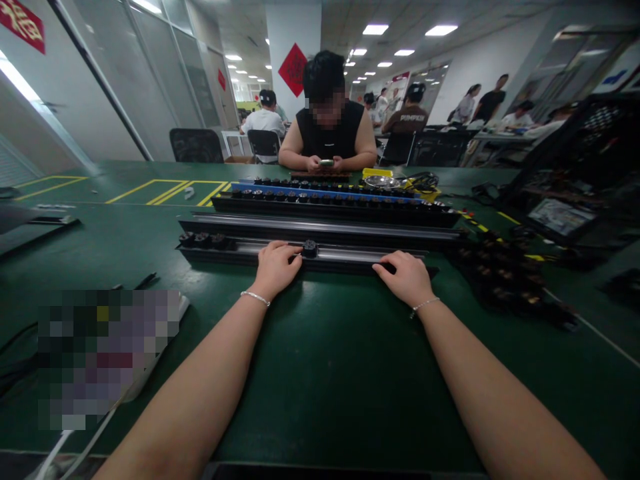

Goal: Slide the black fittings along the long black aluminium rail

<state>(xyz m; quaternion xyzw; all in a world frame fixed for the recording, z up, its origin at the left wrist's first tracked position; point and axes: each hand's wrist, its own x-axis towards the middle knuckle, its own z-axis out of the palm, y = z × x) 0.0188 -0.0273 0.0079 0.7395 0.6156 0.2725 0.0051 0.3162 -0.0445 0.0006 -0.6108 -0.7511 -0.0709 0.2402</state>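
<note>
A long black channel rail [345,255] with a silvery inner strip lies crosswise before me. My left hand [276,265] is closed over the rail left of centre, fingers bent over its top and thumb at the front wall. Its fingertips reach a single round black socket module [310,249] seated in the channel. My right hand [406,273] grips the same rail near its right end, with the thumb on the front edge and the other fingers curled over. Several similar black modules [203,241] sit at the rail's left end.
Behind lie another black rail [320,225] and rails filled with modules [295,197]. Many loose dark parts [505,277] are heaped at right. A blurred pale item [115,353] with cables lies at left. A person [330,127] sits opposite, holding a phone [326,163].
</note>
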